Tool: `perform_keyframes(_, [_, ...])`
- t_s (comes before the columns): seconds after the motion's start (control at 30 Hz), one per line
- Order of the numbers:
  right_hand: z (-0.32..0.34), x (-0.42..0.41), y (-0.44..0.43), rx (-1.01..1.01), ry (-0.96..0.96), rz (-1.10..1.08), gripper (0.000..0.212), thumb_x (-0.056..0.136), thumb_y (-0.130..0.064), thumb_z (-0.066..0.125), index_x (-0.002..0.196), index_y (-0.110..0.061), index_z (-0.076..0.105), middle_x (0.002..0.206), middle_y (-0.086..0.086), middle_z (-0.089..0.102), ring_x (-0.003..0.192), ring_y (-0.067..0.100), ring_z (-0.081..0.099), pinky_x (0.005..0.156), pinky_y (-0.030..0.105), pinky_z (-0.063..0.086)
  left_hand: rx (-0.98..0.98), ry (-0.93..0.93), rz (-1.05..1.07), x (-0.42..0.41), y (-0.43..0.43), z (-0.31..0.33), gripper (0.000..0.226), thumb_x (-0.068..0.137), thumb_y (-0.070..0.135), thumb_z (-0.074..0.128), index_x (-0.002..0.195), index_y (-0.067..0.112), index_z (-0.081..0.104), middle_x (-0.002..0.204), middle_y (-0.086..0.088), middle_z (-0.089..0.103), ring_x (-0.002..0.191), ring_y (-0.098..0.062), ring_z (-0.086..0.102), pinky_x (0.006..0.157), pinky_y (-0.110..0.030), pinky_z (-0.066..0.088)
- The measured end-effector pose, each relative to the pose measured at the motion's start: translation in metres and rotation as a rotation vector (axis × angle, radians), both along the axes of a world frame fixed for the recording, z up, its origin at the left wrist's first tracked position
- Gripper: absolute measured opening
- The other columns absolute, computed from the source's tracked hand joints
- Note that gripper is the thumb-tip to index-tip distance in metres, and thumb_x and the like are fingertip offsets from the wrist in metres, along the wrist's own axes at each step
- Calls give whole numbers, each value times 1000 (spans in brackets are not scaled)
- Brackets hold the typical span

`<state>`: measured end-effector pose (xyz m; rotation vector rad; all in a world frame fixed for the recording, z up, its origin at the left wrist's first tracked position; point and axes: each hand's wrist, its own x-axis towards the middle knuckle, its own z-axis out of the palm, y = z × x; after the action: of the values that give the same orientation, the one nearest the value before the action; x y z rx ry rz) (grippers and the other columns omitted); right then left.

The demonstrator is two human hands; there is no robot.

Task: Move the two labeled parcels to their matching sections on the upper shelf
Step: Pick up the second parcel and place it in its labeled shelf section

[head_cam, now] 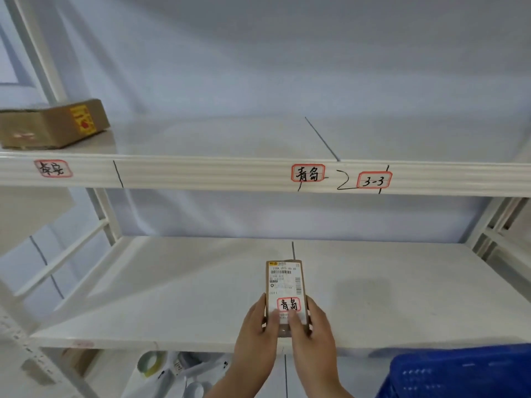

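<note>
A small brown parcel (286, 285) with a shipping label and a red-framed handwritten tag is held upright over the lower shelf. My left hand (257, 334) grips its left side and my right hand (311, 331) its right side, thumbs on the front. The upper shelf (201, 173) carries red-framed tags on its front edge: one at the left (53, 168), one matching the parcel's tag (308, 173), and one reading 3-3 (374, 180). A second brown parcel (54, 124) with a yellow and red sticker lies on the upper shelf's left section.
Black lines divide the upper shelf into sections. The lower shelf (172, 297) is white with a centre line. A blue plastic crate (459, 372) sits at the bottom right. Tape rolls and bags (172, 372) lie below the lower shelf. White uprights frame both sides.
</note>
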<state>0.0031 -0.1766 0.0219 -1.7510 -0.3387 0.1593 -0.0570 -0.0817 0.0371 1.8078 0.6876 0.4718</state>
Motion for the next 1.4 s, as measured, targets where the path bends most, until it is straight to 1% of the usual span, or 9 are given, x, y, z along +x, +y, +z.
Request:
perform_keyframes(0.07, [8,-12,3,4,-14,-25,38,99,-26,67,134,-40,62,125,-17,65,106,-18,58,74,9,49,24,-14,-5,-12,3,7,38,107,30,48,128,61,53,128,25,66,110,7,66,80,-3,45])
perform_keyframes(0.3, [31,-48,11,-28,-96,-72,37,96,-28,71,128,-41,59,122,-12,67,104,4,65,68,7,48,92,-35,2,-45,7,28,38,106,33,51,135,56,48,130,25,61,107,8,65,75,7,43])
perform_keyframes(0.53, [61,-84,8,78,-225,-114,41,93,-20,74,124,-44,61,118,-20,71,112,-3,63,75,2,51,132,-214,57,-73,4,45,44,103,34,58,144,47,54,138,22,63,119,0,65,96,-17,56])
perform_keyframes(0.7, [89,-105,9,181,-290,-156,43,94,-22,72,126,-48,59,122,-24,68,117,-3,61,80,6,53,202,-340,82,-91,-3,78,47,103,30,58,137,60,50,139,34,56,127,-1,60,95,-15,53])
perform_keyframes(0.8, [116,-111,11,249,-303,-184,43,94,-27,70,126,-52,56,123,-27,66,116,-6,60,85,15,52,205,-387,72,-99,-3,105,46,102,34,58,139,59,50,142,30,55,130,-2,57,97,-15,51])
perform_keyframes(0.93, [169,-119,10,350,-334,-144,37,97,-33,65,126,-53,56,123,-38,60,115,-7,60,83,12,51,202,-485,37,-108,0,156,47,102,37,57,146,52,51,143,28,54,133,-2,55,106,-22,50])
perform_keyframes(1.17, [266,-98,19,398,-391,-65,30,103,-30,60,127,-47,62,121,-27,66,109,-9,63,79,8,50,272,-588,-58,-93,11,252,43,105,30,53,141,53,53,135,30,50,129,5,53,93,-2,44])
perform_keyframes(1.27, [301,-73,28,320,-460,-112,24,102,-33,57,122,-38,68,119,-17,72,106,1,66,87,21,52,315,-594,-75,-76,17,288,39,104,26,52,128,57,55,124,28,57,115,16,56,86,5,42])
perform_keyframes(1.4, [336,-38,40,214,-435,-144,22,99,-40,55,112,-33,71,107,-10,75,98,15,71,85,38,58,287,-608,-116,-49,27,318,34,104,29,49,132,40,66,123,22,73,109,5,71,83,-4,52])
